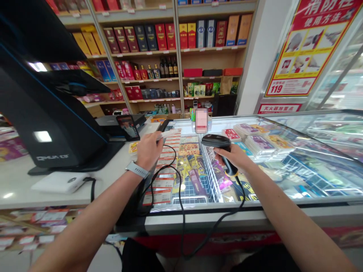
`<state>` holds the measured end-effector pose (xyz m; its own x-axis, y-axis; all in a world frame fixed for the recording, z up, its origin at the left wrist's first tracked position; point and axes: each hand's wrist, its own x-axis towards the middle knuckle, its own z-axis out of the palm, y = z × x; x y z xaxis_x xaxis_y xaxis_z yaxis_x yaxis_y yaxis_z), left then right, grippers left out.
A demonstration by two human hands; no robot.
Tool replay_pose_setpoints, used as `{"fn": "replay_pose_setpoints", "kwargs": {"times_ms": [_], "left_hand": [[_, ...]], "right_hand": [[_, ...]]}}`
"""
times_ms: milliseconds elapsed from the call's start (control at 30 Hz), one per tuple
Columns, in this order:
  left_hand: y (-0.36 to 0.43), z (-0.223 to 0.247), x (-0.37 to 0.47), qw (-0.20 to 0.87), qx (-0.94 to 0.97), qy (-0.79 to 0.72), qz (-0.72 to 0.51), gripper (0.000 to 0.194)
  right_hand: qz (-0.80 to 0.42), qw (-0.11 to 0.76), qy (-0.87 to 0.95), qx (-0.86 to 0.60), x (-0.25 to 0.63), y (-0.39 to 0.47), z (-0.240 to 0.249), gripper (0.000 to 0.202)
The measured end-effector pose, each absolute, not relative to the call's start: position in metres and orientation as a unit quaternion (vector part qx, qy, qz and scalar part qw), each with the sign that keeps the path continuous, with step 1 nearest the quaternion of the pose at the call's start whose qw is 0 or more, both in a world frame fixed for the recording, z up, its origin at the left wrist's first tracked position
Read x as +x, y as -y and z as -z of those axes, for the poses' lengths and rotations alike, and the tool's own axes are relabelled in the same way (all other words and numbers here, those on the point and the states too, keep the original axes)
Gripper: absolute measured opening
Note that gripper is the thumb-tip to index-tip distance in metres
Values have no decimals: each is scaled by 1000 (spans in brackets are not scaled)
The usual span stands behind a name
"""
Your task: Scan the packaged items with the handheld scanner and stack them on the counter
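Note:
My right hand (227, 155) is closed around the grip of a black barcode scanner (216, 141). The scanner's head points left, above the glass top of a display freezer. From its handle a black cable (214, 227) hangs over the freezer's front edge and loops back across the glass to the left. My left hand (149, 150), with a grey watch band on the wrist, is closed over the freezer's left edge. A pale, thin, flat strip (171, 133) sticks out from its fingers to the right; its kind is blurred.
Orange-and-white price labels (163, 184) line the left of the freezer (184, 207), which holds wire baskets and packaged goods. A pixelated pink patch (201, 121) covers something at its back. Left stand a black checkout terminal (56, 113) and a white box (61, 182). Shelves (147, 54) hold boxes and bottles.

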<state>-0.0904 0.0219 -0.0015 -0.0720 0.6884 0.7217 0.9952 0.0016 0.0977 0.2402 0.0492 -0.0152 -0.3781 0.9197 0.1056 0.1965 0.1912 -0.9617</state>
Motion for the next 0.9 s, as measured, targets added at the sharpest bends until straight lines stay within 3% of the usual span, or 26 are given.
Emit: {"fn": "replay_pose_setpoints", "kwargs": {"times_ms": [200, 500, 567, 733, 900], "left_hand": [[9, 5, -167, 359, -606, 680, 202, 36], [20, 24, -176, 334, -611, 707, 122, 36], [19, 22, -170, 323, -597, 722, 132, 42], [3, 18, -165, 240, -523, 800, 169, 80], [-14, 12, -172, 123, -486, 847, 175, 80]], "right_hand": [[-479, 373, 685, -403, 241, -53, 19, 40], [-485, 376, 669, -419, 241, -55, 23, 40], [-480, 376, 674, -418, 241, -55, 22, 40], [-469, 365, 684, -423, 240, -52, 17, 39], [-482, 372, 676, -416, 238, -47, 12, 39]]}}
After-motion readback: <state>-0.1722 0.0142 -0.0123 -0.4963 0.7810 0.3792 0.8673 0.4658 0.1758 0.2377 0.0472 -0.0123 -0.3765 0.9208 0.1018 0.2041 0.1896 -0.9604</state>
